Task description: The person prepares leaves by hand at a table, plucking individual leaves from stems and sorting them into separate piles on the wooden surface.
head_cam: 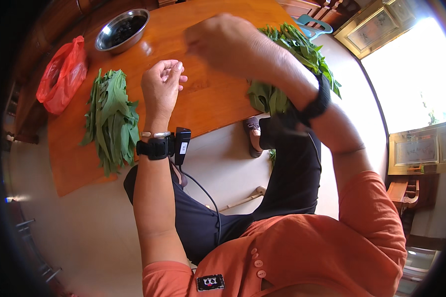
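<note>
My left hand (161, 83) is raised above the wooden table (197, 102), its fingers loosely curled and a little apart, with nothing seen in them. To its left, a bundle of long green leafy vegetables (113, 115) lies along the table's near left part. My right hand (223, 42) is over the table farther from me, blurred by motion and with its back up; its fingertips are hard to make out, and whether it holds anything is hidden. A larger heap of the same leafy greens (301, 52) lies at the table's right end, partly covered by my right forearm.
A steel bowl (143, 24) with dark contents stands at the far left of the table, near a red plastic bag (65, 74). Beyond the right end is a blue plastic stool or chair (314, 26). A black device (182, 145) on my left wrist trails a cable (208, 193).
</note>
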`<state>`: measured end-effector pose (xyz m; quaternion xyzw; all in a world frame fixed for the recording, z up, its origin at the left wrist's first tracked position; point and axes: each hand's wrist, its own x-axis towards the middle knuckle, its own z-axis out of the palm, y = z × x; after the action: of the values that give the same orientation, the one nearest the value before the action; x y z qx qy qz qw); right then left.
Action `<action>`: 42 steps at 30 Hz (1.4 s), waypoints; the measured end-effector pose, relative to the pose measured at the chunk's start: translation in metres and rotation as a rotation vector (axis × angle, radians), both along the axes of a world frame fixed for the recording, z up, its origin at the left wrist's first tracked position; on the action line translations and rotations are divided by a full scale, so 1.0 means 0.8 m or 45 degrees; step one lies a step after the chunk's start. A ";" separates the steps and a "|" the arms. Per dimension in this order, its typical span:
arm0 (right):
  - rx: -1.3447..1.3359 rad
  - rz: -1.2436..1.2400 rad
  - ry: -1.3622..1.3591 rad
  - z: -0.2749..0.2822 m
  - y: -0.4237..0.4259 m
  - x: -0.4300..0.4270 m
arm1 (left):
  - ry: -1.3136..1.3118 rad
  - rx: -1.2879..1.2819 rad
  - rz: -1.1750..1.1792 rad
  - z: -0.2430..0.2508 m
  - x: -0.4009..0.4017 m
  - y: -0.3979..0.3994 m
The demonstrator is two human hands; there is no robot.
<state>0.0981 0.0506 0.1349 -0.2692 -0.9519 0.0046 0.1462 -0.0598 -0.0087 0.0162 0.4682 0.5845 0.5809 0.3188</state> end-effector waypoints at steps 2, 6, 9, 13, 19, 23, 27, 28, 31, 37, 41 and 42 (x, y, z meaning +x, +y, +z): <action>-0.043 -0.358 0.022 -0.047 0.059 0.041 | -0.045 -0.035 -0.031 0.001 0.005 0.000; -0.027 -0.816 -0.253 -0.127 0.094 0.118 | -0.149 -0.092 -0.088 -0.001 0.007 0.003; 0.102 -0.997 0.041 -0.185 0.090 0.131 | -0.232 -0.101 -0.108 -0.007 0.010 0.009; -0.034 -0.995 -0.021 -0.174 0.098 0.111 | -0.222 -0.132 -0.121 -0.013 0.016 0.022; 0.067 -1.113 0.051 -0.162 0.094 0.117 | -0.179 -0.124 -0.134 -0.018 0.023 0.026; -0.096 -1.028 0.041 -0.160 0.102 0.127 | -0.174 -0.149 -0.129 -0.021 0.019 0.022; 0.131 -0.971 0.348 -0.165 0.110 0.134 | -0.189 -0.154 -0.121 -0.015 0.023 0.018; 0.139 -0.928 0.398 -0.164 0.108 0.136 | -0.191 -0.169 -0.113 -0.014 0.023 0.018; -0.200 -0.726 0.679 -0.149 0.097 0.127 | -0.206 -0.179 -0.106 -0.014 0.019 0.015; -0.857 -0.503 0.755 -0.105 0.018 0.070 | -0.385 -0.111 -0.231 -0.018 0.024 0.025; -1.179 -0.309 0.684 -0.126 -0.006 0.045 | -0.417 -0.080 -0.318 -0.013 0.022 0.018; -1.175 -0.277 0.633 -0.130 -0.006 0.042 | -0.410 -0.097 -0.320 -0.014 0.020 0.016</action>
<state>0.1316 0.0459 0.0306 -0.3933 -0.7542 0.4712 0.2333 -0.0441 0.0043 0.0050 0.4261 0.4846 0.5814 0.4956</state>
